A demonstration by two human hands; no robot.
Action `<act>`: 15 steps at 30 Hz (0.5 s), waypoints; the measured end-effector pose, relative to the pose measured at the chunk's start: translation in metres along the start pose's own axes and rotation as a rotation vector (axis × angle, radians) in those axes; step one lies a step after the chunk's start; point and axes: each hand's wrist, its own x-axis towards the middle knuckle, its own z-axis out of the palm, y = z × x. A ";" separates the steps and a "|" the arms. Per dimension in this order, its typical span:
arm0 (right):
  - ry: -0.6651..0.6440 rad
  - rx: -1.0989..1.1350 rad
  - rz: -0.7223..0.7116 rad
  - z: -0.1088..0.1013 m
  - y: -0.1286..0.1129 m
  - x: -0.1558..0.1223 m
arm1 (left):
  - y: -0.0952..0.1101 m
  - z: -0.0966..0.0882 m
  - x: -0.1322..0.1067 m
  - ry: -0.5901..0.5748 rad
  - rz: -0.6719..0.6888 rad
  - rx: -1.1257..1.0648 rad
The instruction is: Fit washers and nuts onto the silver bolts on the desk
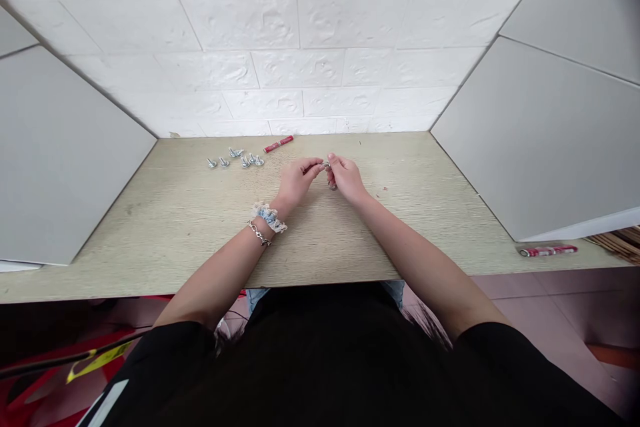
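My left hand [299,180] and my right hand [346,178] meet above the middle of a pale wood-grain desk [170,203]. Their fingertips pinch a small metal screw [327,165], partly hidden by the fingers. A second small metal part [333,185] shows below my right hand, though its shape is hard to tell. Farther left lie several loose metal screws [235,160], close to a red-and-white tube [279,144]. A blue-and-white scrunchie [269,217] and a silver chain bracelet [259,233] circle my left wrist.
Grey partition panels [65,160] stand at the left and right of the desk, with a white brick-textured wall [295,60] behind. A red-and-white packet [547,251] lies at the desk's right front. The desk's front edge runs just beyond my forearms.
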 end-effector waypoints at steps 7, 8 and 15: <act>0.013 -0.006 -0.003 0.001 0.001 0.000 | -0.005 0.001 0.004 0.007 -0.025 -0.059; 0.004 0.000 -0.009 0.001 0.000 -0.001 | -0.007 0.001 0.005 0.015 -0.031 -0.079; -0.093 -0.062 -0.050 0.003 -0.009 -0.004 | -0.014 -0.002 0.011 0.025 -0.060 -0.245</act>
